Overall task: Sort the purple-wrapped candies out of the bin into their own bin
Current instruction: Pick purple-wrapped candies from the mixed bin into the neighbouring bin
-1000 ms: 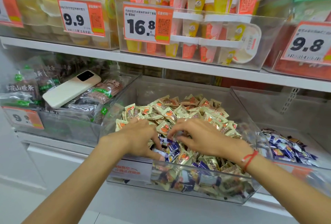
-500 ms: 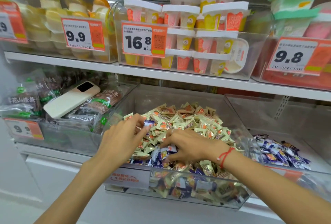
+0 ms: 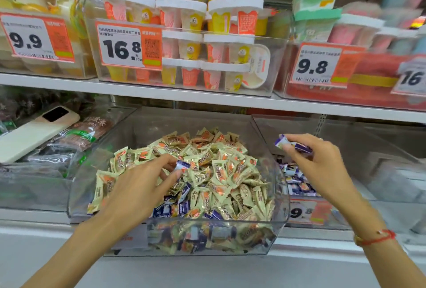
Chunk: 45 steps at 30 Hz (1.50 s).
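Here, midway through a sort on a shop shelf:

Scene: a person faces a white shelf (image 3: 207, 101); both bare arms reach forward into clear plastic bins.

Mixed bin: a clear bin (image 3: 280, 223) at the middle of the shelf's front edge, heaped with cream candies (image 3: 219, 172). Purple candies (image 3: 171, 209) show among them, mostly low in the pile near the bin's front wall.

Purple bin: a second clear bin (image 3: 260, 124) just to the right, touching or nearly touching the first. Sorted candies (image 3: 297, 181) lie in a shallow layer at its near left corner; the rest of its floor is blurred.

Left hand: the left hand (image 3: 138, 186) is over the mixed bin's left half, fingers curled and pinching one purple candy (image 3: 182, 165) lifted just above the heap.

Right hand: the right hand (image 3: 320, 163) is over the purple bin, near its left wall, fingers pinching another candy (image 3: 291, 144) held above the sorted ones. A red cord (image 3: 378, 237) circles the wrist.

Progress: judged partly done. A small layer is already sorted, two pieces are in hand, and a fair number remain, some likely buried under cream wrappers.

Left to do: drop both held pieces in the right bin, then dig through the heap for the rest.

Nearby: a phone (image 3: 34, 133) rests on packets in the bin to the left.
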### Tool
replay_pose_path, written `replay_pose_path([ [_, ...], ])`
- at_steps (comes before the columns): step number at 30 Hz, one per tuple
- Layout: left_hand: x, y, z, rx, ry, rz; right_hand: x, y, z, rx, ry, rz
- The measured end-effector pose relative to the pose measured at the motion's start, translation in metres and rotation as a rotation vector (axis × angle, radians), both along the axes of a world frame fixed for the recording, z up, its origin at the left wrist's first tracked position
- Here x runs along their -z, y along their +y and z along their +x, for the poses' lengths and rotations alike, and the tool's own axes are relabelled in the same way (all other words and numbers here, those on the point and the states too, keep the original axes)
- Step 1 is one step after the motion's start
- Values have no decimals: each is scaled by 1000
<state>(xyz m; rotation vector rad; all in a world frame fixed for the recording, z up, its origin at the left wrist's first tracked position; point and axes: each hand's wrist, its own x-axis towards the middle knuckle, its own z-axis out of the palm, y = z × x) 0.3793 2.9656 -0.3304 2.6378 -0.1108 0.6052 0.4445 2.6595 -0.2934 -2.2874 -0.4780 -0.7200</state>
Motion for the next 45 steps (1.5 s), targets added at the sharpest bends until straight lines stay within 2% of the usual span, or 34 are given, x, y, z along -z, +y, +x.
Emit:
replay_pose_path([
  [2, -5, -12, 5, 76, 28, -72, 3, -25, 17, 174, 39, -142],
  [4, -11, -26, 12, 146, 35, -162, 12, -37, 35, 238, 220, -225],
  [7, -23, -63, 26, 270, -2, -269, 32, -53, 48, 165, 466, -337],
  [10, -40, -113, 41, 370, -75, -285, 47, -71, 43, 93, 509, -344],
  [12, -47, -149, 55, 422, -111, -211, 55, -82, 36, 79, 450, -289],
  [16, -42, -201, 85, 417, -122, 118, 65, -93, 20, 136, 226, -186],
  [18, -37, -202, 95, 412, -77, 172, 66, -95, 10, 175, 129, -105],
  [22, -41, -152, 81, 341, -102, 107, 52, -85, -6, 150, -66, 2],
  [26, -52, -55, 38, 157, -38, 133, 20, -32, -14, -129, -107, -25],
  [28, -50, -4, 12, 99, 121, 189, 7, 6, -14, -298, -100, -96],
  [30, -45, 33, -10, 126, 340, 263, -2, 48, -11, -468, -79, -188],
  [33, -40, 57, -27, 155, 606, 426, -2, 113, 1, -676, 119, -495],
  [36, -37, 53, -24, 130, 547, 514, 16, 157, 15, -705, 282, -892],
  [38, -31, 42, -15, 139, 444, 514, 29, 170, 21, -641, 249, -1064],
  [41, -18, 28, -1, 78, 386, 511, 37, 174, 22, -588, 62, -1121],
  [43, -11, 27, 7, -4, 318, 529, 38, 171, 23, -553, -45, -1082],
  [45, -5, 30, 11, -60, 269, 487, 40, 166, 24, -553, -55, -989],
])
